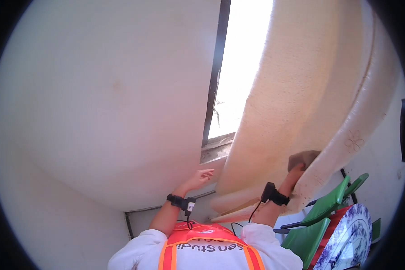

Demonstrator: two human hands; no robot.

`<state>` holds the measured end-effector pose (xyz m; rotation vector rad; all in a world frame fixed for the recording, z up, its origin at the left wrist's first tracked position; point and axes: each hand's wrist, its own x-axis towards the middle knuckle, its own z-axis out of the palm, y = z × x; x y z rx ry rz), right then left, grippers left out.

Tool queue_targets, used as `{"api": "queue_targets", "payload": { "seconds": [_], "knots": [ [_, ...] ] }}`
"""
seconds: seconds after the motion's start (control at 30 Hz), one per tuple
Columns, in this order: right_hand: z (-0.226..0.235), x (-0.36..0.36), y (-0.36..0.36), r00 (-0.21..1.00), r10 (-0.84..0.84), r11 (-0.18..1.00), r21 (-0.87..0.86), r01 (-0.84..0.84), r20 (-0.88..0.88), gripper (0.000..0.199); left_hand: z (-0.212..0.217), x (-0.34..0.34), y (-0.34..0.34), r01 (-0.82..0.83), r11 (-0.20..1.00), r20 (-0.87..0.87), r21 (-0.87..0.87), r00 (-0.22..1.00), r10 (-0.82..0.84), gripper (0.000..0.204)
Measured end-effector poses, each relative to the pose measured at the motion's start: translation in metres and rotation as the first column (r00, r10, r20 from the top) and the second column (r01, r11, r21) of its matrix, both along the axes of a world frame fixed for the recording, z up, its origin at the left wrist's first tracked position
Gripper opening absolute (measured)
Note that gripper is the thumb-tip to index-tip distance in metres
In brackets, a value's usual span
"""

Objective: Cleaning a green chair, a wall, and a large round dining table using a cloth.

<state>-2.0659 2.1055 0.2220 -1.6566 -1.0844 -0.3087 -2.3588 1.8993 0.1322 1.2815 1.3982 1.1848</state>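
Observation:
My left hand [200,178] is raised near the lower corner of the window opening, its fingers loosely bent with nothing in them. On the right, my right hand [298,167] reaches in against a long cream curtain [274,117]. A dull brown cloth [303,158] covers that hand's fingers and seems to be gripped in it. The curtain's embroidered edge hangs over the wrist side of that hand. Both wrists wear black bands with small devices and cables.
Bright light comes through the window [243,67] beside its dark frame [215,76]. A plain white wall [108,90] fills the left. Green chairs [321,207] and a round table with a blue-and-white patterned top [346,238] stand at the lower right.

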Motion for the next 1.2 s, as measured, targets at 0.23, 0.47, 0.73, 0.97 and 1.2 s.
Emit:
{"api": "queue_targets", "payload": {
  "seconds": [0.23,0.47,0.73,0.97,1.2],
  "knots": [
    [0.010,-0.031,-0.017,0.852,0.512,0.832,0.184,-0.523,0.109,0.046,-0.003,-0.032,-0.010,-0.237,0.964,-0.040,-0.121,0.972,0.233,0.042],
    [-0.008,-0.141,-0.091,-0.069,0.996,-0.072,-0.052,-0.996,-0.058,0.043,-0.002,-0.039,-0.020,-0.337,0.929,-0.089,-0.152,0.941,0.327,0.038],
    [0.013,-0.184,-0.068,-0.201,0.979,-0.196,0.122,-0.973,-0.032,0.044,-0.003,-0.042,-0.051,-0.470,0.870,-0.137,-0.148,0.881,0.453,0.035],
    [0.017,-0.155,0.042,0.413,0.910,0.409,0.099,-0.907,0.022,0.039,-0.020,-0.047,-0.077,-0.620,0.754,-0.016,-0.218,0.774,0.633,0.036],
    [-0.009,-0.059,0.097,0.871,0.443,0.893,0.186,-0.409,-0.210,0.045,-0.036,-0.047,-0.085,-0.665,0.702,0.110,-0.255,0.701,0.704,0.035]
  ]
}}
